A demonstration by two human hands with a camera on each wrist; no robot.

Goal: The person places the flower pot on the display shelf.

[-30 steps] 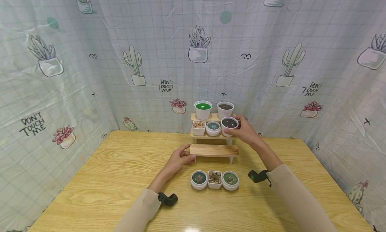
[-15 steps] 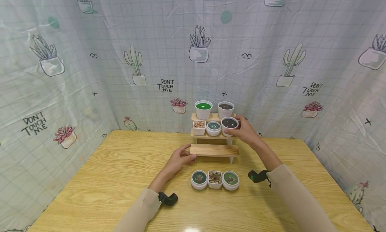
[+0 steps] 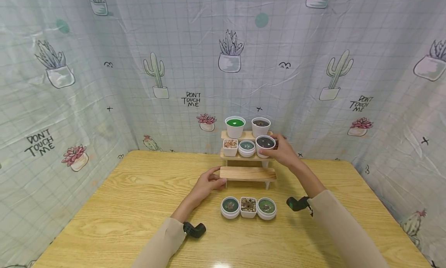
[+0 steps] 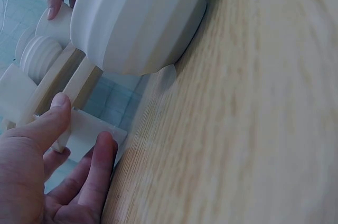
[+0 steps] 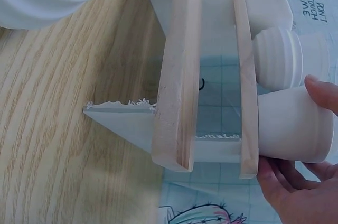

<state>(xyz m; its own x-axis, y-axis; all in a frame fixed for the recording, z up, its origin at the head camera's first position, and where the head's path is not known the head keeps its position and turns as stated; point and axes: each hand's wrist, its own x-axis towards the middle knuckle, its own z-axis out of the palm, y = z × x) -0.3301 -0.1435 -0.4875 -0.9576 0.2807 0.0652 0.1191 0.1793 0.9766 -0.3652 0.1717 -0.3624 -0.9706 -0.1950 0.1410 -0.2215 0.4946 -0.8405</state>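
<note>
In the head view a tiered plant stand of wooden boards on white side panels stands at centre. My left hand grips the left end of its lowest board; in the left wrist view the thumb lies at the board and the fingers reach the white side panel. My right hand holds a round white pot with dark filling, at the right end of the middle board. In the right wrist view this pot's base is right at the board. Beside it sit a ribbed pot and a square pot.
On the top board stand a green-filled pot and a brown-filled pot. Before the stand, a dark green-filled pot, a square pebble-filled pot and a lighter green-filled pot line the wooden table. A patterned curtain hangs behind.
</note>
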